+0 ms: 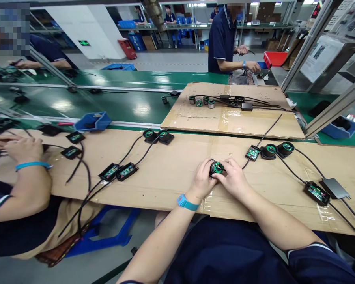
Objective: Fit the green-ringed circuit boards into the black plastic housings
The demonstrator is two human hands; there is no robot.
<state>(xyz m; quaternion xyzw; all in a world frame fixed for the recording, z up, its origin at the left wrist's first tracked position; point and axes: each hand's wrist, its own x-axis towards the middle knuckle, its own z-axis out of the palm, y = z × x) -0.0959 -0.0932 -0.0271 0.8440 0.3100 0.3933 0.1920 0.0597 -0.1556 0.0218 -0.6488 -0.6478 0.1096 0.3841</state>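
Note:
Between my two hands is a round black housing with a green circuit board (217,168) and small wires in its open face. My left hand (201,179), with a blue wristband (187,202), is closed around its left side. My right hand (233,177) grips it from the right, thumb and fingers at the rim. A black cable runs from near my right hand to a small open box with a circuit board (253,153). Beside that box stand two black round housings (268,151) with green boards inside. My palms hide the lower part of the held piece.
Cardboard (171,181) covers the bench. Cabled boxes lie right (317,193) and left (127,171). A raised cardboard sheet (201,118) holds small round parts (211,104). A co-worker's hand (25,150) works at far left, near a blue bin (93,121). Another person (223,43) stands opposite.

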